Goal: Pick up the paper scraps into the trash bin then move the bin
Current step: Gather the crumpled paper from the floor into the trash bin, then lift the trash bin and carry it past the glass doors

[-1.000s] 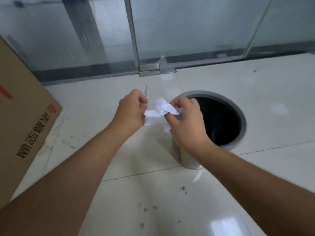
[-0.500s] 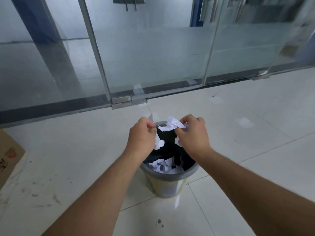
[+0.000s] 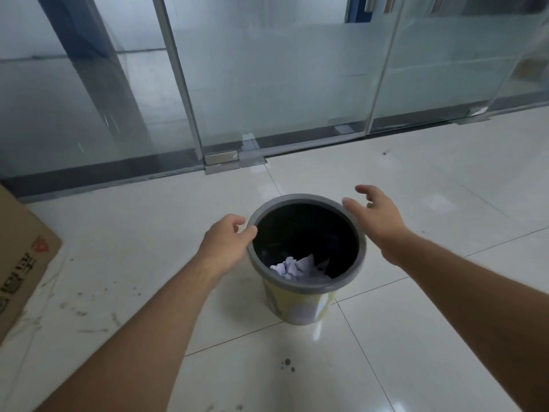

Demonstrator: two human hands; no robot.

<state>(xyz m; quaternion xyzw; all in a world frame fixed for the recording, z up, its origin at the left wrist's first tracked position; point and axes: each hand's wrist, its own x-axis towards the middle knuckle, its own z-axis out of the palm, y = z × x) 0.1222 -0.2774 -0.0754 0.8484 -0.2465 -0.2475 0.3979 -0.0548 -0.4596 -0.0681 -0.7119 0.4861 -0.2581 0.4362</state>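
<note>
A round trash bin with a grey rim, black liner and yellowish wall stands on the tiled floor in the middle of the head view. Crumpled white paper scraps lie at its bottom. My left hand is at the bin's left rim, fingers curled against the rim's outer edge, thumb near its top. My right hand hovers at the right rim with fingers spread, holding nothing; whether it touches the rim I cannot tell.
A brown cardboard box leans at the left edge. Frosted glass doors and panels with metal floor hinges run across the back. White floor tiles show dirt specks and scuff marks near me.
Both hands held crumpled paper over the bin half a second ago. The paper now lies in the bin, and the hands have spread apart to the bin's left and right rim.
</note>
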